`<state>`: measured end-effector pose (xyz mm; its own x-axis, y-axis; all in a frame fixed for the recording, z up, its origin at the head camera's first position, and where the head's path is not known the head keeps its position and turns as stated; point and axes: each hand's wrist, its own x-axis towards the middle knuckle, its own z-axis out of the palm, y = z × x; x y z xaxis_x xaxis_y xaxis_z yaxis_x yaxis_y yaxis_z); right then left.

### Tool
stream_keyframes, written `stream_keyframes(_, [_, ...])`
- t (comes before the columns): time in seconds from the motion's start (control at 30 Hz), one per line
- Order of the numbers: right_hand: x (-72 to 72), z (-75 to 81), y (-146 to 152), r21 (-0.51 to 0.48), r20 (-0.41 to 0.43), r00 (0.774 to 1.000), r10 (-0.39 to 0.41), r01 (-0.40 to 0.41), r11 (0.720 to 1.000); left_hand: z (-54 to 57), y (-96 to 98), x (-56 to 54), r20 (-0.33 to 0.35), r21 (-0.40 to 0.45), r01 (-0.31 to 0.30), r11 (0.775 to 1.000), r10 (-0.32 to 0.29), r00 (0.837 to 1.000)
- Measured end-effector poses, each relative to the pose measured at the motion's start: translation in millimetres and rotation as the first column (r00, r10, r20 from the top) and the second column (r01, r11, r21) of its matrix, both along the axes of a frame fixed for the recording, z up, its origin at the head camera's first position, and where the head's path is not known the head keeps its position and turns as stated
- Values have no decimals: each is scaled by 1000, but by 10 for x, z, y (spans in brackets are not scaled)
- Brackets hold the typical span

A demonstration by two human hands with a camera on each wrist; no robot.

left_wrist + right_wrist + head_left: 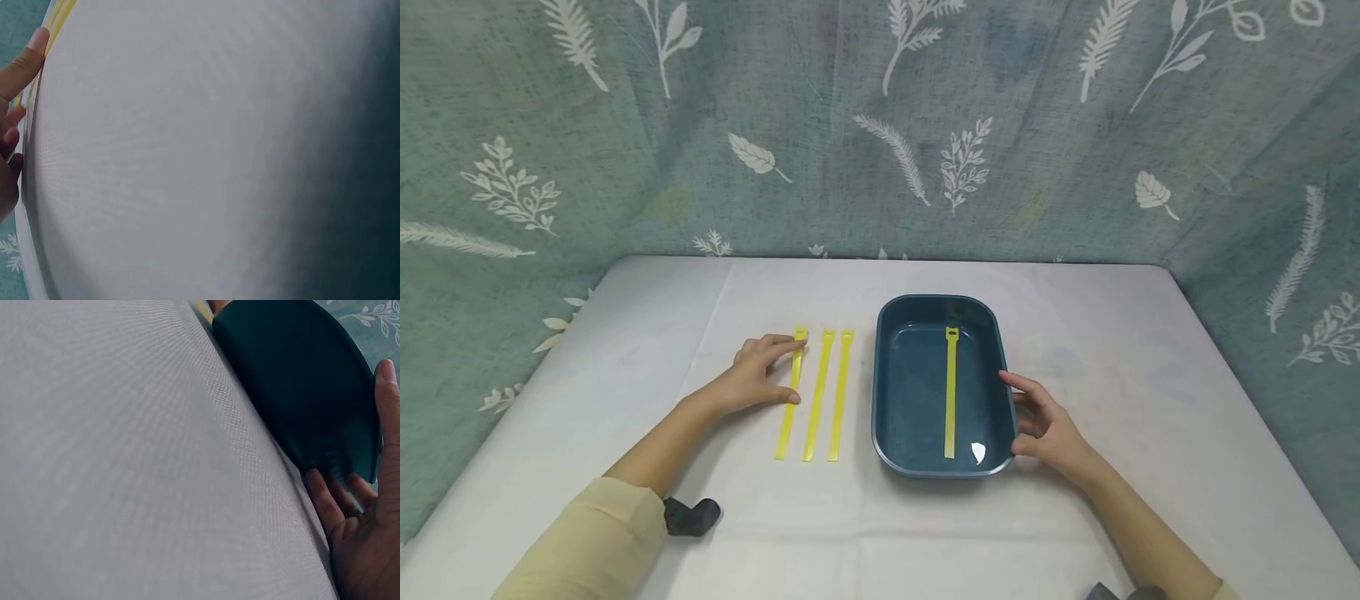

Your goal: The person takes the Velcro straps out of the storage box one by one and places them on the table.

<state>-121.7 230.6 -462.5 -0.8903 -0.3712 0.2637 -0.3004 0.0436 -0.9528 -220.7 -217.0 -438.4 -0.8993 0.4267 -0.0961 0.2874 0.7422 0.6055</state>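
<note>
On the table, my left hand (pixel 752 375) touches the leftmost of three yellow strips (pixel 786 425), each a flat strap with a slotted head. The fingertips lie over its head and the thumb is at its middle, spread apart. In the left wrist view that thumb (pixel 28 59) shows beside the yellow strips (pixel 60 19). A fourth yellow strip (pixel 951 392) lies lengthwise inside a dark blue-green tray (pixel 895 400). My right hand (pixel 1052 433) holds the tray's right side, with fingers against the outer wall (pixel 294 394) and thumb near the rim.
A white cloth covers the table (pixel 760 542). Behind it hangs a green-grey leaf-patterned curtain (pixel 820 183). Dark wrist devices show at the left cuff (pixel 692 517) and at the right forearm (pixel 1123 592).
</note>
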Motion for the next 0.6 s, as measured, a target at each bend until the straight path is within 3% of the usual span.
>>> stream_keyframes(0.17, [-9, 5, 2, -12, -3, 1000, 5, -5, 1000, 9, -8, -16, -24, -48, -21, 999, 20, 1000])
stream_keyframes(0.6, [-3, 5, -1, -1, -2, 1000, 1, -1, 1000, -18, -16, -48, -36, -87, 15, 996, -18, 999])
